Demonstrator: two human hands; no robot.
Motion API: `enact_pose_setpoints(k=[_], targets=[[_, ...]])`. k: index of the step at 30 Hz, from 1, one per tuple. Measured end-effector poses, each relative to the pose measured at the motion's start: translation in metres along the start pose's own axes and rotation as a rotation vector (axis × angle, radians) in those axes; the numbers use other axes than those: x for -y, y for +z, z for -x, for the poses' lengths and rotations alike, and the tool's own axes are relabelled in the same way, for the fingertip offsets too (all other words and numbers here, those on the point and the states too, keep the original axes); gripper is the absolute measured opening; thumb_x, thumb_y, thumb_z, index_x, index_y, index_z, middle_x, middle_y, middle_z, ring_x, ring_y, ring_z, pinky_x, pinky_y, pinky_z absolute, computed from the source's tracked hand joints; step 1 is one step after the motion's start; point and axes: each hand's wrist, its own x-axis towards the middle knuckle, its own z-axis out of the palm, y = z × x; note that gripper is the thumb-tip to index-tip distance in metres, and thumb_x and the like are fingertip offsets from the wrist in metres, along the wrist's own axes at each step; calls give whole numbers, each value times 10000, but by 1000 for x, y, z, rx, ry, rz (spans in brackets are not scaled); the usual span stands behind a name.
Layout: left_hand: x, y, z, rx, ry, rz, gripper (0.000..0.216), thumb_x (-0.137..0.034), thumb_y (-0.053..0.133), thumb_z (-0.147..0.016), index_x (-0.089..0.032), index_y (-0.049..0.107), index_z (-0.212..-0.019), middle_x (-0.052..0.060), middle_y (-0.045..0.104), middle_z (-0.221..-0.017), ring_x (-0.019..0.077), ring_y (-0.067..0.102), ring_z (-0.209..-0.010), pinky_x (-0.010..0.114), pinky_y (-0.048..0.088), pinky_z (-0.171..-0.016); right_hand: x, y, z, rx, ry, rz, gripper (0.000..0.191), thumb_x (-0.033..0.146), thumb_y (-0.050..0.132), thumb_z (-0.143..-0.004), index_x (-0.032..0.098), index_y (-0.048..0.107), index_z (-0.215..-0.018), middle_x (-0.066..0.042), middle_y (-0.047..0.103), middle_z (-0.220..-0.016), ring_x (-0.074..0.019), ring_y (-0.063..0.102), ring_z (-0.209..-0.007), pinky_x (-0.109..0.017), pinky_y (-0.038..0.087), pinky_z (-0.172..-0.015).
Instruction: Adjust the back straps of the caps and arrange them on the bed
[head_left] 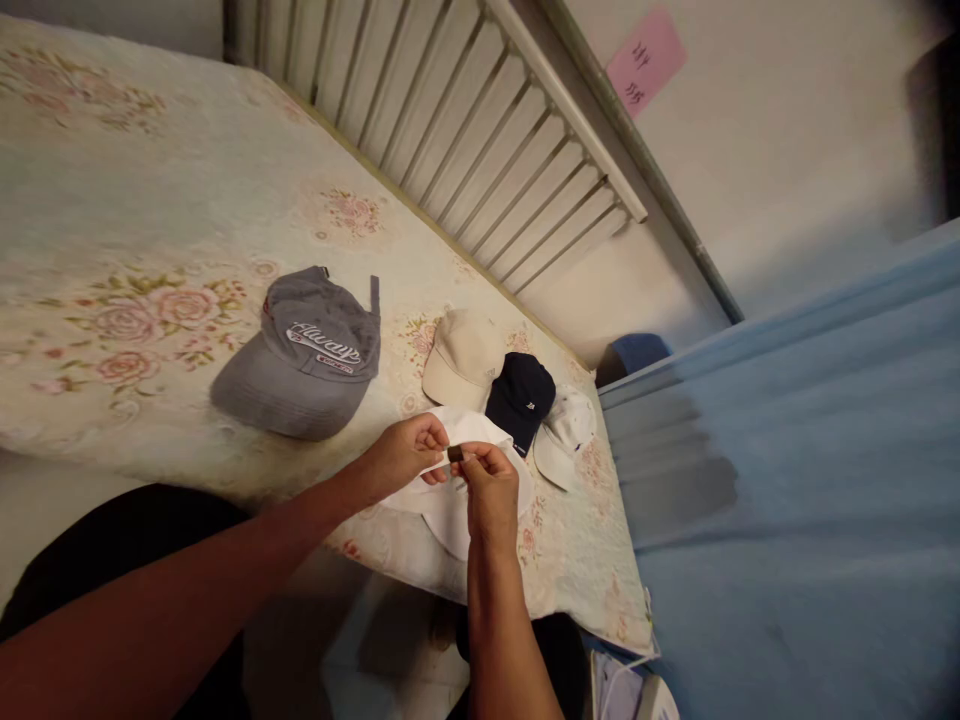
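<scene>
Both of my hands hold a white cap [469, 430] over the near edge of a flowered bed cover [150, 200]. My left hand [405, 452] pinches the cap's strap from the left. My right hand [491, 490] pinches it from the right, at a small dark buckle [454, 454] between the fingertips. A grey cap [307, 355] with "Always" lettering lies to the left. Just beyond my hands lie a beige cap [461, 355], a navy cap [521, 398] and another white cap [566, 435].
A white slatted bed rail [480, 130] leans along the far edge of the bed. A pink note [645, 58] is stuck on the wall. A blue fabric surface [810, 480] fills the right side. Small items lie on the floor near my legs.
</scene>
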Motion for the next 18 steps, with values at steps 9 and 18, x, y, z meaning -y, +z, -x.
enact_pose_setpoints(k=[9, 18], targets=[[4, 2, -2, -81, -16, -35, 180, -259, 628, -688, -189, 483, -769, -37, 628, -607, 132, 633, -549, 252, 503, -538, 1, 0, 1, 29, -22, 72, 74, 197, 651, -706, 181, 694, -764, 33, 642, -602, -112, 559, -586, -237, 429, -615], [-2, 3, 1, -101, 20, -64, 102, -202, 558, -699, -182, 484, -767, -52, 605, -581, 104, 595, -515, 235, 486, -530, 9, -4, 5, 137, -4, 43, 226, 345, 589, -803, 161, 693, -884, -29, 686, -730, -147, 608, -676, -299, 472, -709]])
